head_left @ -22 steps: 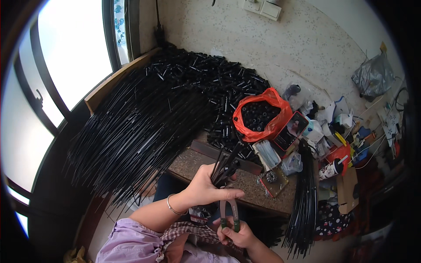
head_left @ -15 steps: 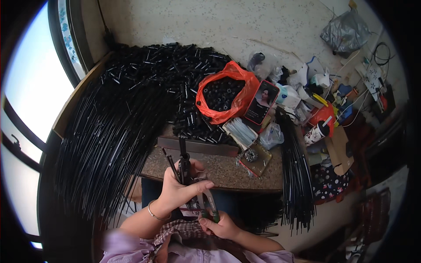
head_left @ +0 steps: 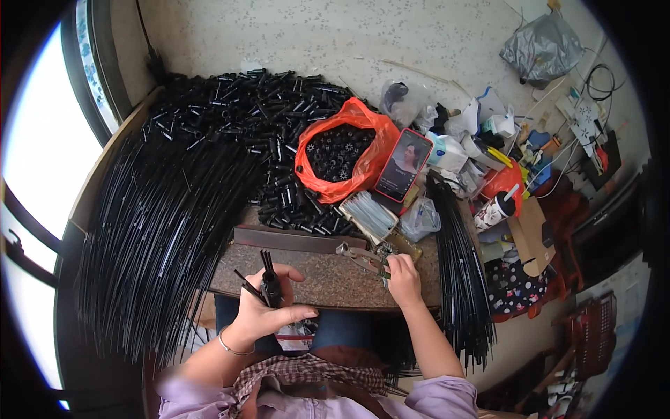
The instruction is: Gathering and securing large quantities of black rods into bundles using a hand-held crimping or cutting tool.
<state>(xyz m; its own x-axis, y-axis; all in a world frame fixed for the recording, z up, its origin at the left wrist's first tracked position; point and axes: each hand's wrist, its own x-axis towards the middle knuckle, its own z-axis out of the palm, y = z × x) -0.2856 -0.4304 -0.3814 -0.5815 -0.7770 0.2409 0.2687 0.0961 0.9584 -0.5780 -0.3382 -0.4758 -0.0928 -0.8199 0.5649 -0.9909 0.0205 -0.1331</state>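
Left hand (head_left: 262, 314) clamps thin black rods (head_left: 267, 269) pointing twelve o'clock; right hand (head_left: 403, 278) grips metal pliers (head_left: 359, 256) aimed ten o'clock

the left hand (head_left: 262, 311) sat curled shut, wrist bent inward, forearm angled up from below. the right hand (head_left: 403, 279) reached forward, fingers pinched closed, arm extended.

Bright daylight from blown-out window (head_left: 42, 160) at left, fisheye edges dark, curved
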